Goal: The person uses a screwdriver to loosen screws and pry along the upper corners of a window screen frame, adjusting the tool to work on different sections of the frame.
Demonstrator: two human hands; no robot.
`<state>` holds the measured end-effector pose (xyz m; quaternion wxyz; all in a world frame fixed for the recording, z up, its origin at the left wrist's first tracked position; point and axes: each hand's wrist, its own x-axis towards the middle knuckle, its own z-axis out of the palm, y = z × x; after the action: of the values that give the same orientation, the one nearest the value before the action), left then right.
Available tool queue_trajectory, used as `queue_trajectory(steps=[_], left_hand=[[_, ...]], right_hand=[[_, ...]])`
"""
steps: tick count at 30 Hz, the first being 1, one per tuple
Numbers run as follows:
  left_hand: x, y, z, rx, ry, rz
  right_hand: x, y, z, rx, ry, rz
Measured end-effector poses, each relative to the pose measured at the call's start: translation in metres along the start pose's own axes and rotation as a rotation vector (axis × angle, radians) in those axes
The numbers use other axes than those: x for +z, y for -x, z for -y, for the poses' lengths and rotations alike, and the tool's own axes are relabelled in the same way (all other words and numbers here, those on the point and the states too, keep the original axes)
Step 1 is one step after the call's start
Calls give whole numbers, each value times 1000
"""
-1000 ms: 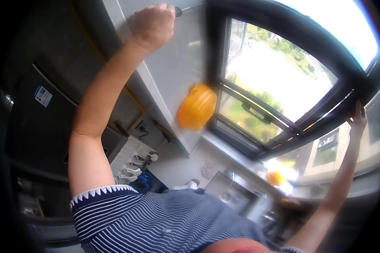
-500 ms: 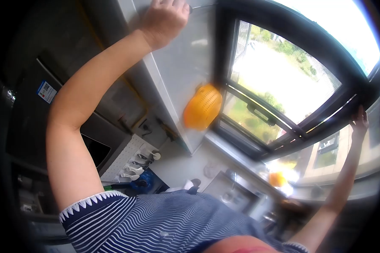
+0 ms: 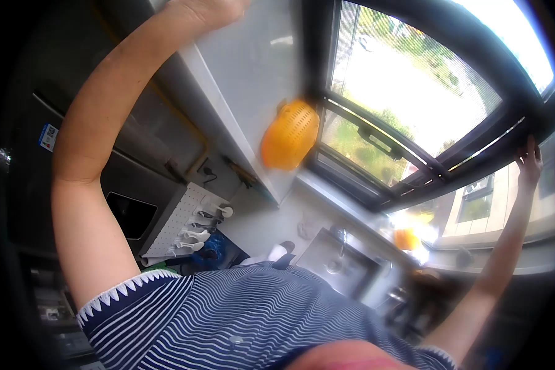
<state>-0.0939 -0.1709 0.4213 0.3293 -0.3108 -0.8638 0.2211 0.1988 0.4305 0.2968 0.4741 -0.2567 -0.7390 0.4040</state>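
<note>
My left hand (image 3: 219, 11) is raised at the top edge, beside a pale wall panel. It looks closed, but its fingers are cut off by the frame and what they hold is out of sight. Far to the right, my right hand (image 3: 529, 161) is stretched up with fingers extended against the dark window frame (image 3: 475, 145). The window glass (image 3: 413, 80) lies between my two hands. An orange-yellow plastic basket with slots (image 3: 291, 135) is on the pale surface left of the window, apart from both hands.
Below the window is a steel sink (image 3: 317, 262) with a tap. A white pegboard (image 3: 179, 222) holds several utensils at lower left, near a dark cabinet (image 3: 24, 185) bearing a label. Another orange object (image 3: 406, 238) stands by the bright sill.
The view has shifted, so my left hand sits higher and partly out of frame. Half a second ago its fist held a thin rod with a dark end. My right hand stays at the frame.
</note>
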Motion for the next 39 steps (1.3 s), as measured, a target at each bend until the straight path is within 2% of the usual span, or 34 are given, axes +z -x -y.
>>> queue_trajectory(steps=[2, 4, 8, 14, 19, 23, 26, 32, 39], left_hand=[[2, 0, 4, 35, -39, -30], [7, 5, 3, 98, -106, -126], [17, 9, 0, 174, -178, -343], [22, 13, -4, 224, -285, -485], [24, 13, -8, 221, -237, -536], [25, 14, -10, 222, -235, -591], [24, 14, -11, 163, -190, -492], [21, 13, -10, 123, -141, -463], [23, 10, -10, 118, -94, -533]], right_hand=[[0, -1, -1, -9, -1, -8], [-4, -8, -8, 80, -75, -18], [-4, -9, -10, 47, -98, -15], [2, -3, -5, -27, -107, -16], [4, -3, -5, 99, -162, -55], [9, 3, 1, 119, -182, -72], [17, 22, 20, 38, -181, -55], [1, 1, -7, 156, -331, -43], [-6, 12, -6, 207, -432, -37]])
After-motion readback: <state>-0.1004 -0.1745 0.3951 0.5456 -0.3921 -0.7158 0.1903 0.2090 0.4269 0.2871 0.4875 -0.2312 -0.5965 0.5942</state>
